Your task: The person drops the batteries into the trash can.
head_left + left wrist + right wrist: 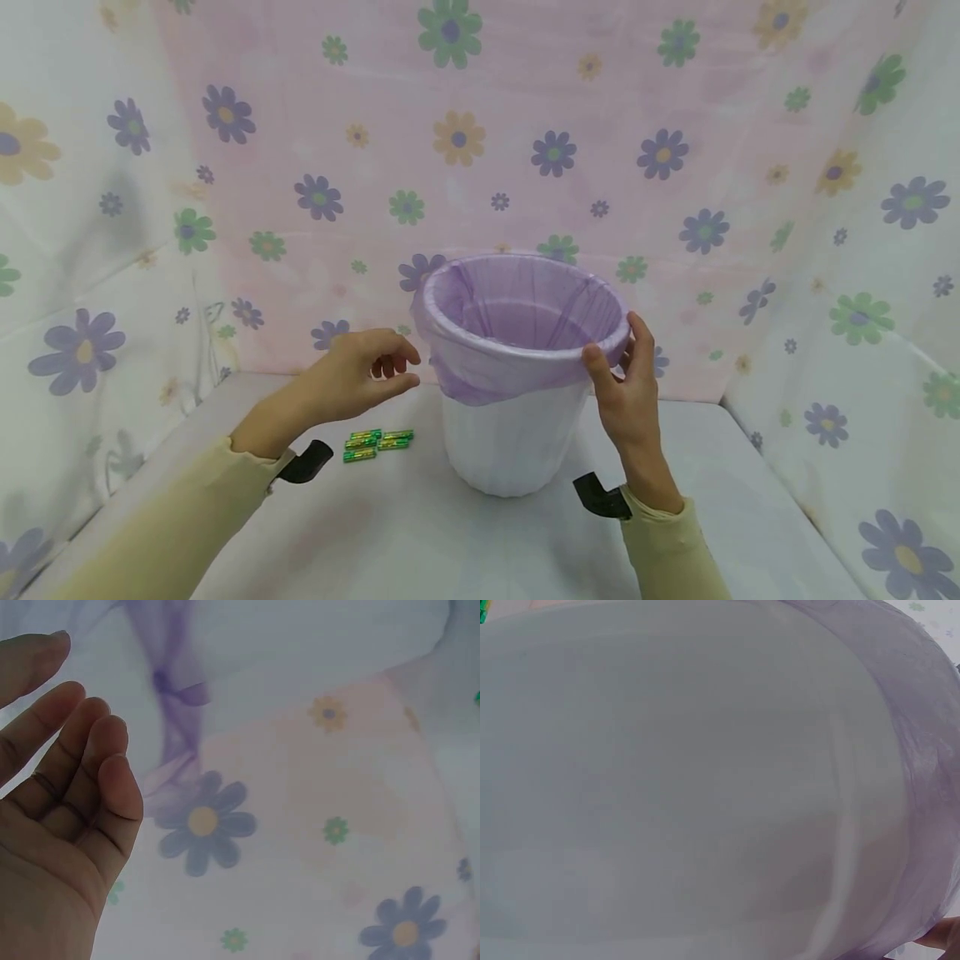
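On the white table, the right hand is the nearer grip: thumb and fingers pinch the purple liner where it folds over the rim of the white bin, on the bin's right side. The left hand hovers just left of the rim, fingers loosely curled and holding nothing, apart from the liner. The upright bin stands between both hands; green batteries lie below the left hand

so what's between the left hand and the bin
Nothing: in the head view a bare gap separates the left hand from the bin; the batteries lie lower, on the table.
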Available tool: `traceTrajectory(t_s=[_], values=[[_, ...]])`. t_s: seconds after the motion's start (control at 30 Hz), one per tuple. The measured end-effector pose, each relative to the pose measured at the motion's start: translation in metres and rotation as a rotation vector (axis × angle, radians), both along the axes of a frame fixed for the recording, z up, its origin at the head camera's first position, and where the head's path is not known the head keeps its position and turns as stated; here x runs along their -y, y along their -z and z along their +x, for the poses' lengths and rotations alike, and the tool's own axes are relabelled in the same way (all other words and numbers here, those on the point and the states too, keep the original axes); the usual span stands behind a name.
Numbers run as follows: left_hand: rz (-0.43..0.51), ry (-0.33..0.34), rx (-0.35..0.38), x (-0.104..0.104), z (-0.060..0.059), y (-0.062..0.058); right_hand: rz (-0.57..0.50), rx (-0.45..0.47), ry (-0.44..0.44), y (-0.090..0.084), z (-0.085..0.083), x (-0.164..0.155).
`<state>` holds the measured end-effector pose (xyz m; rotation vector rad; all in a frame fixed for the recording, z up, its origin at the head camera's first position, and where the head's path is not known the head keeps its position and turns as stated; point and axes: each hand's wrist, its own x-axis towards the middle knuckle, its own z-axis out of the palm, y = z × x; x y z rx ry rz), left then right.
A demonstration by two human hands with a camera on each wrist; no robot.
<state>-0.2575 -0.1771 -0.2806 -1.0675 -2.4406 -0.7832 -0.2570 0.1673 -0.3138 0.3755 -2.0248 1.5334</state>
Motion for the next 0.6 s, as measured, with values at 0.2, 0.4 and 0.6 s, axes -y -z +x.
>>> traceTrajectory(t_s=[0.2, 0.4, 0.6], values=[[-0.042, -0.018, 0.088, 0.002, -0.001, 0.036, -0.007, -0.002, -0.013, 0.0, 0.0, 0.0], [-0.048, -0.05, 0.161, 0.006, -0.002, 0.065, -0.002, -0.002, -0.009, 0.0, 0.0, 0.0], [-0.044, -0.071, 0.181, 0.01, -0.006, 0.085, -0.002, -0.012, -0.004, 0.0, 0.0, 0.0]])
